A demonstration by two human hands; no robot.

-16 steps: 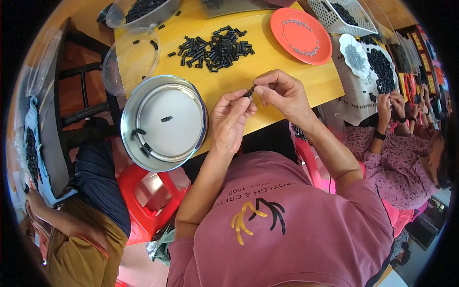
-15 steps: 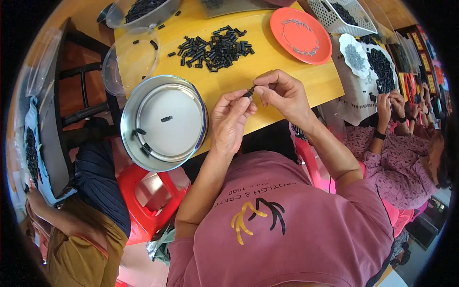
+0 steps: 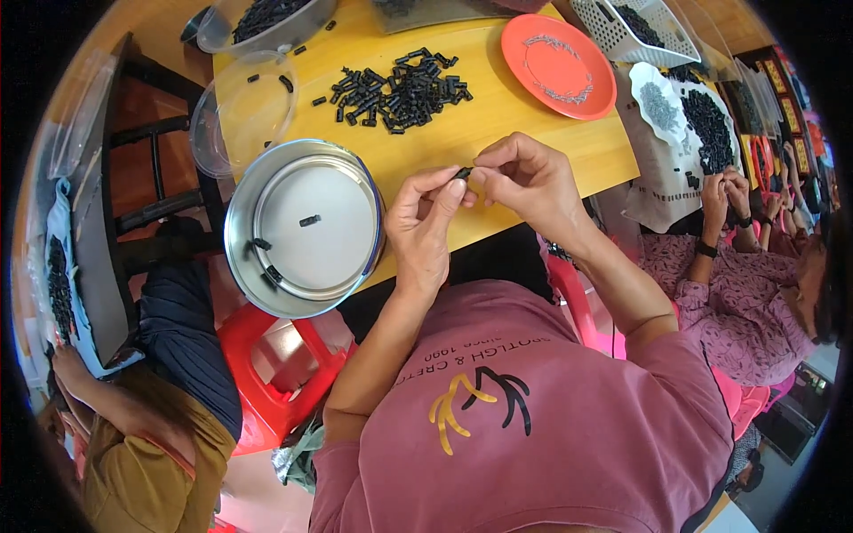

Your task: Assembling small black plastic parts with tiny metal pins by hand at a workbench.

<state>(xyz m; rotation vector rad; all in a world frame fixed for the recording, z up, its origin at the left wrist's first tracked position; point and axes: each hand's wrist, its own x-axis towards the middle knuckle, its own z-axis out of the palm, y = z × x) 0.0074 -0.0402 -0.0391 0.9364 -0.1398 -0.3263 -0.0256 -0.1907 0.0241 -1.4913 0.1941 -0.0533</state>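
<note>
On my left stands a round silver metal tin [image 3: 324,253]; beyond it, on the far side, lies a heap of small black plastic tubes [image 3: 400,93]. My left hand [image 3: 425,218] pinches one black plastic cylinder [image 3: 463,172], my right hand [image 3: 533,182] gripping its right end. Far right sits a round red plate [image 3: 555,93].

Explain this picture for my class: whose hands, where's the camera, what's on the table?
No machine here: a person works barehanded. A fisheye camera on their head looks down, so straight edges bend. On the flat yellow table lie a pile of small black cylindrical pieces and a round red plate bearing thin grey pieces. At left, a round metal tin holds a few black pieces. The left hand pinches one black piece; the right hand is close beside it.
</note>
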